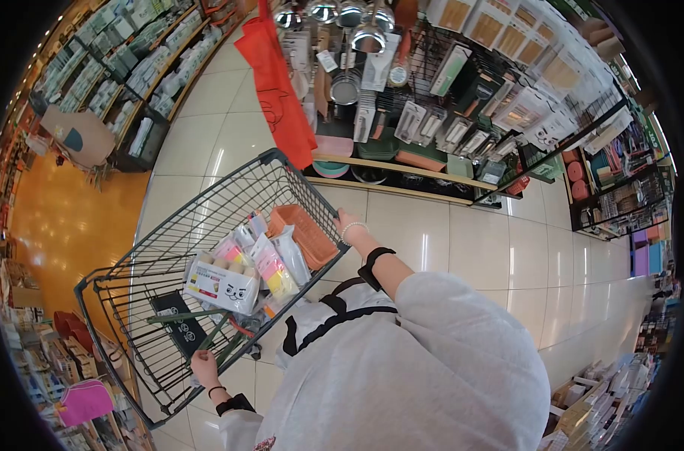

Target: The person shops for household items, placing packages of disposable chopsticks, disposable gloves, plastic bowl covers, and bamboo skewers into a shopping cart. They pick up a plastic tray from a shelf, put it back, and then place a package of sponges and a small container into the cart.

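A wire shopping cart (109,286) stands in front of me, tilted across the view. My right hand (348,222), with a beaded bracelet at the wrist, is closed round the cart's rim near its upper right corner. My left hand (204,367) is closed at the lower side of the cart, by a dark green strap (215,332); exactly what its fingers hold is too small to tell. Inside the cart lie an orange basket (306,234), a white package with a cartoon face (221,286), several colourful packets (270,263) and a black flat item (178,323).
A shelf rack (432,179) with hanging kitchen tools stands ahead, an orange-red bag (282,101) hanging at its left end. More shelves (124,98) line the left. Stocked shelves (605,195) stand at the right, and boxes (605,398) at the lower right.
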`<state>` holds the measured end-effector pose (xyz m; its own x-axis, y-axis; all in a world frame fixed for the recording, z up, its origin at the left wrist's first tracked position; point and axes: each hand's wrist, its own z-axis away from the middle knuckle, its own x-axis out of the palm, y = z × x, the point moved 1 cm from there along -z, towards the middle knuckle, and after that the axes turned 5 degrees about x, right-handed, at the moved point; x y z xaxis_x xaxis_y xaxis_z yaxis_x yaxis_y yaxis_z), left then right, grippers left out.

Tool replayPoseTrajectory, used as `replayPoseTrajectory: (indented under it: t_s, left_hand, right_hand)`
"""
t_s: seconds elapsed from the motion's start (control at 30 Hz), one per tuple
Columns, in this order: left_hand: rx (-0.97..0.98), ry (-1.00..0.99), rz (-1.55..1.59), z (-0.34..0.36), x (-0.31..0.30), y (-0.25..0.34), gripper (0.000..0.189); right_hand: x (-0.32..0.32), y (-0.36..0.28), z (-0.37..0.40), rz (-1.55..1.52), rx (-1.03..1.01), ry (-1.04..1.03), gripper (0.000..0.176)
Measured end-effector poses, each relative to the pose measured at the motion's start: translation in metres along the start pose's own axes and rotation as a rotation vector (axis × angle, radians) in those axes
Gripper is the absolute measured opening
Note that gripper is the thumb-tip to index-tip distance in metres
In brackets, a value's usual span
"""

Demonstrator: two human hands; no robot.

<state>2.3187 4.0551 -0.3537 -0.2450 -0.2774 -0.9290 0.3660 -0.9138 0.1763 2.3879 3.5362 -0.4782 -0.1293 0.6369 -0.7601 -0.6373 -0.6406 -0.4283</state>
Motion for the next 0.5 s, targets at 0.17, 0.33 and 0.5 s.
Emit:
replayPoseTrajectory:
  t_s: [0.17,0.33,0.5]
  left_hand:
    - [0.04,0.102,0.01,0.012,0.027,0.005,0.013]
    - [0.047,0.116,-0.03,0.027,0.04,0.033,0.014]
    - [0.137,0.154,0.072,0.064,0.079,0.049,0.015]
  right_hand:
    - [-0.016,0.026,-0.006,-0.037,0.006,-0.101,0.029]
    - [-0.028,0.062,-0.017,-0.101,-0.047,-0.078,0.026]
    - [-0.031,0.117,-0.021,-0.168,-0.078,-0.023,0.027]
